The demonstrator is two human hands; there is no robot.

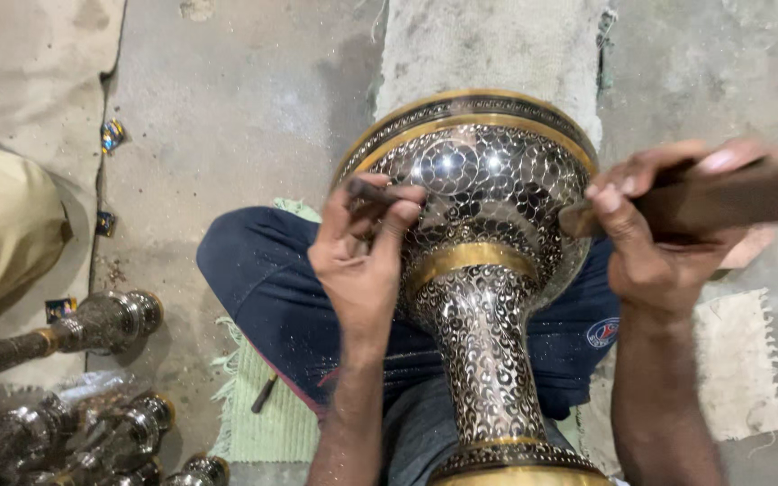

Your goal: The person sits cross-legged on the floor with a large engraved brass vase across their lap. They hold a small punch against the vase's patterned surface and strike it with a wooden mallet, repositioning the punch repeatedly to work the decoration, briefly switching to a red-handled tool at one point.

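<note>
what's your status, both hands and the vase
Left hand pinching a small chisel against the engraved vase. Right hand gripping a wooden mallet beside the bowl. Vase resting across the lap; nothing in the way.

Three small wrappers lie on the floor point(227, 117) at left, along the edge of a beige cloth point(29, 63).

Upper wrapper point(112, 135): crumpled, shiny, blue with yellow and orange.

Middle wrapper point(105, 223): smaller, dark blue with a pale spot, just below the first.

Lower wrapper point(60, 309): flat, dark with yellow and white patches, just beside a metal vase point(92, 326) lying on its side.

A round badge point(602, 332), white and blue with a red touch, sits on the dark blue trousers point(263, 279) at right. No signs or screens.
</note>
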